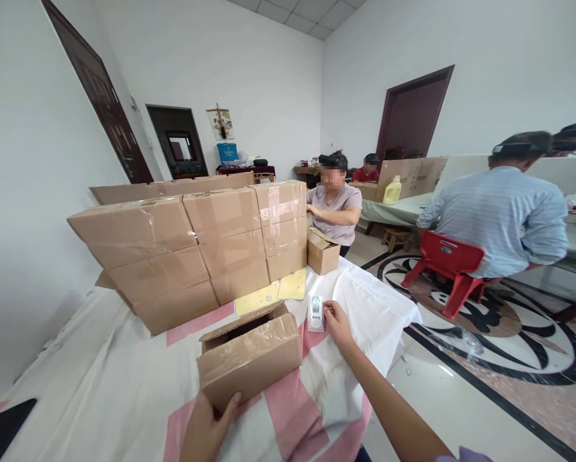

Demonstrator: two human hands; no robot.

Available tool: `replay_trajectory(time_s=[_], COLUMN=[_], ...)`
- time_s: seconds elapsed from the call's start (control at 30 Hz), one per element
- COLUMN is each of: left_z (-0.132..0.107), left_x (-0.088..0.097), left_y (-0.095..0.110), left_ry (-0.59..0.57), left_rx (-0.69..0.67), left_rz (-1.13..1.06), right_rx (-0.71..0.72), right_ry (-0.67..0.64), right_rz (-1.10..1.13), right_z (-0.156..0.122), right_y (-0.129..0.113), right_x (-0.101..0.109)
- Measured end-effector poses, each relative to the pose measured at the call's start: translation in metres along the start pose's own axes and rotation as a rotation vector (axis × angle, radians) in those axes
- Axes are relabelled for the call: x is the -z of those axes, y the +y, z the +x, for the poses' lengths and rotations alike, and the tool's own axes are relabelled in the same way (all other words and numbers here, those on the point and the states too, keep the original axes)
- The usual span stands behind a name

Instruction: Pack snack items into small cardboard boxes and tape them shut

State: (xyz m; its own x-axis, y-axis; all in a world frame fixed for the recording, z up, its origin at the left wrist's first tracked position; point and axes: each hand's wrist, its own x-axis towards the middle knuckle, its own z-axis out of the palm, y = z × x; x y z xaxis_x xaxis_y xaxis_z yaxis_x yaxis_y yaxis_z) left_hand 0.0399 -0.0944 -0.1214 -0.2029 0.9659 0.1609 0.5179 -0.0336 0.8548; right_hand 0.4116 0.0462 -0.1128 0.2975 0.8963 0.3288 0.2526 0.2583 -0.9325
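In the head view a long cardboard box [249, 353] sits on the cloth-covered table in front of me. Its top is partly open, and clear tape runs along its side. My left hand [207, 423] grips the box's near left corner, the thumb on the side facing me and the other fingers mostly hidden. Just right of the box is a small white object with a greenish panel [315, 313], whose kind I cannot make out. My right hand [337, 323] has its fingertips closed at that object's right edge.
Stacked taped cartons [230, 250] form a wall across the table. A smaller carton [322, 251] stands at its right end, near a seated person [336, 205]. A person in a striped shirt sits on a red chair [446, 256] at right. A dark object [6, 427] lies at lower left.
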Motion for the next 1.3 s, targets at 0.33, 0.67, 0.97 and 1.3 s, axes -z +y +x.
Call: replay_trajectory(time_s=[0.33, 0.67, 0.97, 1.3], left_z=[0.0, -0.001, 0.0, -0.002], left_x=[-0.001, -0.002, -0.003, -0.004], left_y=[0.005, 0.001, 0.005, 0.014], left_ry=[0.015, 0.019, 0.024, 0.125], left_rx=[-0.01, -0.017, 0.003, -0.086], left_rz=[0.001, -0.007, -0.031, -0.014], right_rx=[-0.013, 0.002, 0.005, -0.009], right_ry=[0.011, 0.004, -0.017, -0.011], right_rz=[0.003, 0.011, 0.031, 0.031], right_z=[0.002, 0.002, 0.003, 0.004], right_y=[0.002, 0.003, 0.008, 0.009], right_x=[-0.001, 0.0, 0.0, -0.001])
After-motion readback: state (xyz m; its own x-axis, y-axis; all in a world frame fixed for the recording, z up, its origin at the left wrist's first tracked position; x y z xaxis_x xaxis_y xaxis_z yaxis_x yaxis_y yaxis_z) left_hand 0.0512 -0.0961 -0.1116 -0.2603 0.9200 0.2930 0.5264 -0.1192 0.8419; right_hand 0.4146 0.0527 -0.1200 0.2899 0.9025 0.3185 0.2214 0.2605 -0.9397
